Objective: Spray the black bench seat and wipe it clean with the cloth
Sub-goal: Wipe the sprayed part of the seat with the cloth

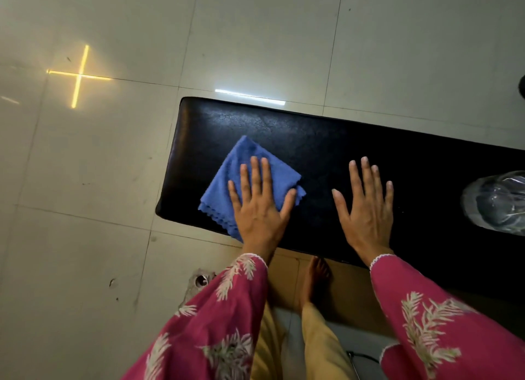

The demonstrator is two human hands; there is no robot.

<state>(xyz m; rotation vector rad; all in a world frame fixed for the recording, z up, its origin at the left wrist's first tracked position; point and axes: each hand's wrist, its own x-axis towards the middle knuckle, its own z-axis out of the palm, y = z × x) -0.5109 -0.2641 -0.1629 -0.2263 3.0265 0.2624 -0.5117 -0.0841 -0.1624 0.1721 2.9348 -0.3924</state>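
Wiping underway: left hand (260, 206), fingers spread, presses blue cloth (250, 181) flat on bench seat (326, 141) at frame center, right hand (366, 209) splayed empty beside; right stretch looks undone.

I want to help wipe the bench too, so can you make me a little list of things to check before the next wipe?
1. Cloth under a hand: ok. The left hand lies flat on the folded blue cloth.
2. Cloth on the seat: ok. It rests on the black bench seat, near the left end.
3. Other hand clear of the cloth: ok. The right hand is flat on bare seat, apart from the cloth.
4. Seat already sprayed: cannot tell. The surface is too dark to show wetness.
5. Path to the right clear: not ok. A clear plastic bottle stands on the seat at the right edge.
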